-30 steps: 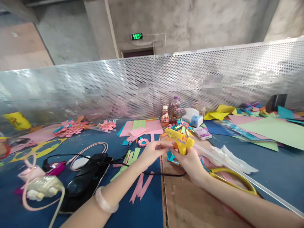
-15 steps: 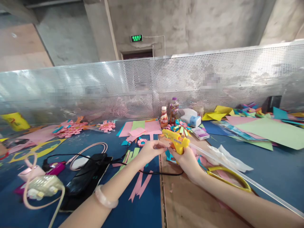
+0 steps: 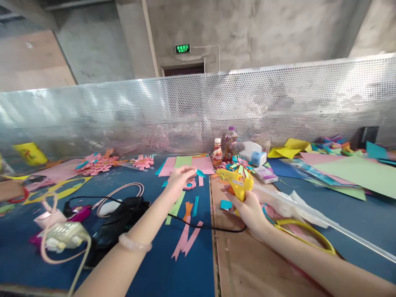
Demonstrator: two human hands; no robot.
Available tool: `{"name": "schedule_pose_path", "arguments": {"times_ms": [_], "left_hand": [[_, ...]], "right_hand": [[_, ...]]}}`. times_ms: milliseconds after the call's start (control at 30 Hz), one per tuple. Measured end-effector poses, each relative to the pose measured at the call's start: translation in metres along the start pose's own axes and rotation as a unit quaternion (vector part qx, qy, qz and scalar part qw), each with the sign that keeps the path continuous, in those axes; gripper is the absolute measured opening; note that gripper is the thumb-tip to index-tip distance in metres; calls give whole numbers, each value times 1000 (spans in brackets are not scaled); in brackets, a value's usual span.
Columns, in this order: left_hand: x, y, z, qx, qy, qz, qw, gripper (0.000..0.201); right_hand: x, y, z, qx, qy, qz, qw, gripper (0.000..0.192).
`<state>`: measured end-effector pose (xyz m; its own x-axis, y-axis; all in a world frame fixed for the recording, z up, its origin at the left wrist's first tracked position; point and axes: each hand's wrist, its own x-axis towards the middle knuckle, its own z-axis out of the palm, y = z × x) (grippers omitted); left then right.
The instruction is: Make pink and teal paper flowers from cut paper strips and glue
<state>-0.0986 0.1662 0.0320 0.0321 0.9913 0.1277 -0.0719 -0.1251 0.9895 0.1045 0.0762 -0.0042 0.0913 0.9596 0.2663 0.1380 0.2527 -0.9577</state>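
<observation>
My right hand (image 3: pixel 249 210) grips a yellow hot glue gun (image 3: pixel 236 181), its nozzle pointing left. A long clear glue stick (image 3: pixel 309 210) runs out of its back to the lower right. My left hand (image 3: pixel 179 179) is raised over the blue mat, fingertips pinched at a small teal paper piece (image 3: pixel 202 173). Just beyond those fingers lies a pink paper flower (image 3: pixel 190 184), partly covered. Pink paper strips (image 3: pixel 187 241) with notched ends, an orange strip (image 3: pixel 187 210) and green strips (image 3: pixel 176 208) lie below. A teal block-like piece (image 3: pixel 226 205) sits beside the glue gun.
Yellow-handled scissors (image 3: pixel 305 233) lie under my right forearm. Black cable (image 3: pixel 201 226) crosses the mat. Power adapters (image 3: pixel 60 235) and a black device (image 3: pixel 119 222) lie left. Bottles (image 3: pixel 217 152) and a tissue pack (image 3: pixel 253 154) stand behind. Another person's hand (image 3: pixel 12 190) is at far left.
My left hand has moved away from the glue gun's nozzle, left and farther out, with the teal paper showing at its fingertips. My right hand still holds the gun. Another person's hand shows more.
</observation>
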Motion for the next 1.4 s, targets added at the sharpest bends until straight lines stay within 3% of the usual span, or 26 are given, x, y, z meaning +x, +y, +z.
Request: {"name": "schedule_pose_path", "arguments": {"times_ms": [133,333,833,1067,1400], "left_hand": [[3,4,-4,-46,8,-1,999,23],[0,4,-1,-26,5,12,1000,24],[-14,15,11,16,0,11,1000,21],[-11,13,10,17,-8,6,1000,25],[-13,16,9,1,-15,1,1000,23]], "right_hand": [[-1,1,2,-2,-22,26,999,33],[-2,-2,3,-40,-31,63,997,34],[-3,-2,3,-75,-41,52,995,37],[-3,5,2,-91,-43,19,995,36],[-5,-2,4,-81,-32,30,996,35]]}}
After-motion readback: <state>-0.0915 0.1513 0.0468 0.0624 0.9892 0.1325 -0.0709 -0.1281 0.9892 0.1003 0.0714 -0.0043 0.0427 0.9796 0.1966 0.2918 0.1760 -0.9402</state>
